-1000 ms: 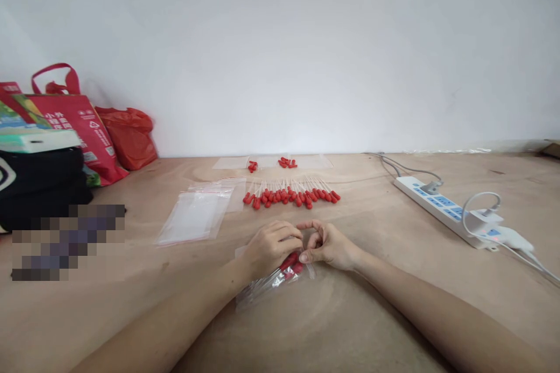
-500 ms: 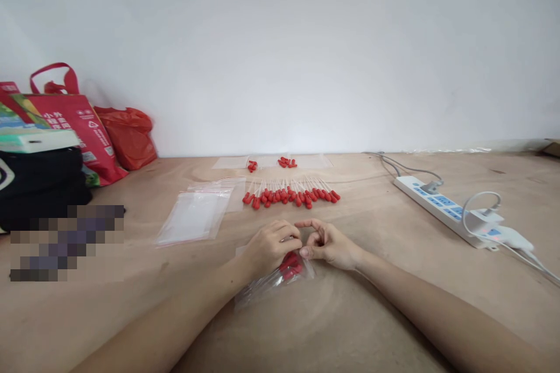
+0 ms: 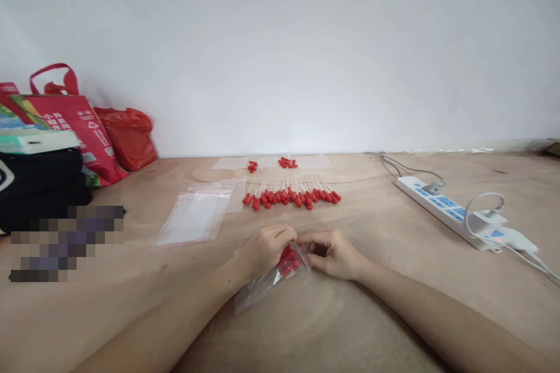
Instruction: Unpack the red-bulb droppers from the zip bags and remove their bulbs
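Between the two hands, on the wooden table (image 3: pixel 371 326), lies the clear bag (image 3: pixel 257 294) with red-headed sticks (image 3: pixel 287 262) inside. It slants out from beneath the left hand (image 3: pixel 271 247), whose fingers pinch its upper edge. The right hand (image 3: pixel 335 252) curls at its right end, fingertips touching; whether they grip, I cannot tell.

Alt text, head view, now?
Left hand and right hand grip one end of a clear bag of red-tipped sticks on a wooden table. Beyond lie a row of sticks and flat plastic bags; power strip at right.
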A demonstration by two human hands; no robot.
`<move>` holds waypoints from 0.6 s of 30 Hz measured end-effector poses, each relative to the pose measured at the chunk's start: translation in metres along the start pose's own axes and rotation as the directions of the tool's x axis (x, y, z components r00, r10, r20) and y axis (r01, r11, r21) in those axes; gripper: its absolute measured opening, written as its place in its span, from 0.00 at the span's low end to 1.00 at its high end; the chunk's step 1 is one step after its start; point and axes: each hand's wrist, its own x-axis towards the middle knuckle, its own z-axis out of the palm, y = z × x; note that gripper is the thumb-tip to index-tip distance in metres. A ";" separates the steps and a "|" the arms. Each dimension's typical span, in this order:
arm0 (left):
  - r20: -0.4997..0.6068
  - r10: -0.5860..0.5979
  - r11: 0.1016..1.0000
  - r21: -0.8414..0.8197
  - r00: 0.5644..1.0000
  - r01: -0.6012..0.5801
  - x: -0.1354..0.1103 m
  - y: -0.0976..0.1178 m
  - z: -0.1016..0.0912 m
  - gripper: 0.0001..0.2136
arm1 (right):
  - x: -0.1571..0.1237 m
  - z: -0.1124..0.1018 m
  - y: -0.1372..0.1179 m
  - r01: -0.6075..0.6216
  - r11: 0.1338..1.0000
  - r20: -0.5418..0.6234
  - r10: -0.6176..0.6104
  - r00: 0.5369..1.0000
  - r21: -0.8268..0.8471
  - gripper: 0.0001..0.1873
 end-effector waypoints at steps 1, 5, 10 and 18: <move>0.005 -0.008 1.000 -0.011 1.000 0.008 0.000 -0.001 0.000 0.09 | 0.000 0.001 0.000 0.091 0.989 -0.040 -0.096 0.995 -0.114 0.12; 0.045 -0.005 0.999 -0.049 0.999 0.008 -0.001 -0.005 -0.001 0.09 | 0.003 0.000 0.001 0.321 0.788 -0.087 -0.425 0.901 -0.525 0.11; 0.121 0.111 0.994 -0.008 0.986 -0.111 0.001 -0.012 -0.002 0.07 | 0.007 -0.002 0.003 0.453 0.560 0.048 -0.591 0.805 -0.694 0.12; 0.185 0.417 0.837 0.303 0.890 -0.456 0.007 -0.013 -0.008 0.12 | 0.010 -0.002 -0.004 0.523 0.382 0.228 -0.598 0.768 -0.761 0.16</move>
